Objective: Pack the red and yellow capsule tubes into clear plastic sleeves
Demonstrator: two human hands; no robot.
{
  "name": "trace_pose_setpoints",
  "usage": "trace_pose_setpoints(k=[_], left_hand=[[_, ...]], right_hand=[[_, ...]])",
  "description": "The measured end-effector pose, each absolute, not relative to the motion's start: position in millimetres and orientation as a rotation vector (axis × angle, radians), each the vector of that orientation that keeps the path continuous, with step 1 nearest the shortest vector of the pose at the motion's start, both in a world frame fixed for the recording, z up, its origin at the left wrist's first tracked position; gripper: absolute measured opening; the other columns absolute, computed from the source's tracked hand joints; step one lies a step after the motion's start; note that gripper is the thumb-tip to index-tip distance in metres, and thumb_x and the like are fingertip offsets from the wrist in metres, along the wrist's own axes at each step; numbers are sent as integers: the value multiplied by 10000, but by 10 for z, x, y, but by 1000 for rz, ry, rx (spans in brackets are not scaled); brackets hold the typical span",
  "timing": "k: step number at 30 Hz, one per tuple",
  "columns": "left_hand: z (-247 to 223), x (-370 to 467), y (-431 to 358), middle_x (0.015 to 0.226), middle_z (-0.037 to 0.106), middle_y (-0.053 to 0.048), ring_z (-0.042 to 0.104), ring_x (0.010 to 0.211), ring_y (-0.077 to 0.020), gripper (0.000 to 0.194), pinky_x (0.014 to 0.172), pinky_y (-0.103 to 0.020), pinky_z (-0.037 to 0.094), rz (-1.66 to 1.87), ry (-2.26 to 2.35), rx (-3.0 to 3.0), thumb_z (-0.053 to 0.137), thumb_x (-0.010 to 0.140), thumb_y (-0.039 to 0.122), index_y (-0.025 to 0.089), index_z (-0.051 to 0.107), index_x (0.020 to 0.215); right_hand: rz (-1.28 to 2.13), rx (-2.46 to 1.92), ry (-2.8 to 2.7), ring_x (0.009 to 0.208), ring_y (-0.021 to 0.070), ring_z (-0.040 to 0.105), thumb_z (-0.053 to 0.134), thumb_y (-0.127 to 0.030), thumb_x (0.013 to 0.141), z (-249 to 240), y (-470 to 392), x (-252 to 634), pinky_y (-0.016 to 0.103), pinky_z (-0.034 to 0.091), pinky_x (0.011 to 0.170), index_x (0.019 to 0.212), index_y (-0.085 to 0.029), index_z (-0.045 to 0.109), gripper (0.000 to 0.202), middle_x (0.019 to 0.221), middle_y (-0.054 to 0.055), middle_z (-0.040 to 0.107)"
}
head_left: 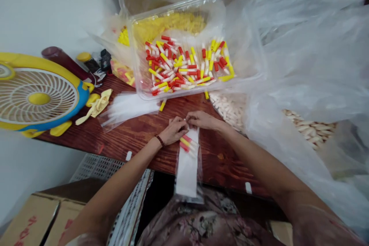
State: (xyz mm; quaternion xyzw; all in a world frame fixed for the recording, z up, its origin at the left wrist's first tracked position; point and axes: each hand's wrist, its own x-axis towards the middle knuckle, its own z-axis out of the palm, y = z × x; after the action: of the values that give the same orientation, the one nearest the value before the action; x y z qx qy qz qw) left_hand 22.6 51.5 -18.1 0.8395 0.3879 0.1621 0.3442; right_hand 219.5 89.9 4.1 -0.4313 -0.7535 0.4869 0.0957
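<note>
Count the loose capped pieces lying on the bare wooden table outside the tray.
2: yellow capped piece below the clear plastic tray, another at its front edge. Others may be hidden.

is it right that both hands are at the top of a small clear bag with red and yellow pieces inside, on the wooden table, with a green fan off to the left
Not quite: the fan is yellow and blue, not green, as the head view shows. The rest holds: the left hand and right hand meet at the top of the small clear bag, which holds red and yellow pieces, on the wooden table.
</note>
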Motion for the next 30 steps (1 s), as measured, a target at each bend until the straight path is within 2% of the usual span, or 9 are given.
trace_pose_setpoints(k=[2, 4, 7, 13, 17, 20, 24, 27, 30], left_hand=[[-197, 225, 512, 951, 561, -39, 472, 1014, -205, 80, 928, -377, 321, 406, 1023, 2199, 515, 899, 232, 183, 547, 845], [-212, 222, 511, 944, 553, -40, 473, 1005, -207, 76, 926, -381, 327, 388, 1041, 2199, 507, 899, 228, 182, 544, 850], [-219, 216, 519, 959, 564, -47, 481, 1021, -213, 66, 935, -381, 337, 380, 1039, 2183, 520, 890, 220, 180, 554, 849], [-197, 208, 546, 968, 579, -59, 496, 1044, -231, 121, 930, -381, 351, 366, 1016, 2188, 514, 894, 240, 173, 583, 821], [-179, 197, 546, 933, 593, -42, 500, 1006, -215, 111, 922, -371, 344, 387, 992, 2188, 531, 880, 234, 175, 571, 794], [-164, 191, 535, 912, 605, -29, 501, 990, -207, 86, 904, -361, 336, 429, 984, 2203, 545, 880, 225, 180, 559, 807], [-162, 194, 521, 924, 601, -24, 497, 958, -195, 87, 870, -348, 330, 460, 973, 2240, 553, 887, 227, 177, 546, 815], [-193, 200, 516, 906, 585, -19, 501, 946, -185, 89, 861, -341, 328, 498, 975, 2235, 549, 896, 229, 177, 554, 825], [-245, 206, 512, 883, 560, -19, 511, 920, -175, 104, 863, -338, 338, 552, 982, 2209, 567, 896, 248, 172, 560, 825]], right_hand=[[1040, -1329, -2380, 759, 158, 643, 475, -227, 897, 89, 1004, 2039, 273, 468, 723, 930, -174, 633, 170, 843, 37, 697], [687, -1358, -2471, 939, 192, 637, 446, -257, 934, 130, 1133, 1813, 292, 451, 795, 1063, -206, 653, 250, 1034, 56, 702], [428, -1318, -2667, 1049, 226, 611, 372, -232, 967, 151, 1323, 1426, 323, 445, 796, 1285, -273, 577, 381, 1239, 72, 638], [198, -1258, -2856, 1060, 286, 593, 386, -233, 963, 169, 1427, 1103, 380, 428, 818, 1200, -170, 638, 351, 1199, 163, 626], [382, -1365, -2753, 934, 234, 618, 514, -318, 899, 235, 1305, 1481, 304, 430, 728, 1051, -170, 660, 257, 1139, 129, 638], [761, -1391, -2416, 804, 177, 605, 531, -319, 862, 220, 1189, 1857, 259, 423, 665, 978, -161, 625, 216, 914, 69, 668], [1308, -1278, -1965, 568, 121, 552, 568, -287, 791, 94, 994, 2138, 220, 394, 522, 1008, -176, 536, 246, 683, -29, 597], [1493, -1231, -1901, 543, 114, 541, 603, -293, 758, 25, 874, 2189, 214, 388, 512, 917, -171, 541, 209, 639, -40, 578], [1591, -1162, -2044, 613, 112, 539, 634, -295, 724, 20, 850, 2213, 223, 401, 584, 824, -146, 612, 180, 672, -25, 601]])
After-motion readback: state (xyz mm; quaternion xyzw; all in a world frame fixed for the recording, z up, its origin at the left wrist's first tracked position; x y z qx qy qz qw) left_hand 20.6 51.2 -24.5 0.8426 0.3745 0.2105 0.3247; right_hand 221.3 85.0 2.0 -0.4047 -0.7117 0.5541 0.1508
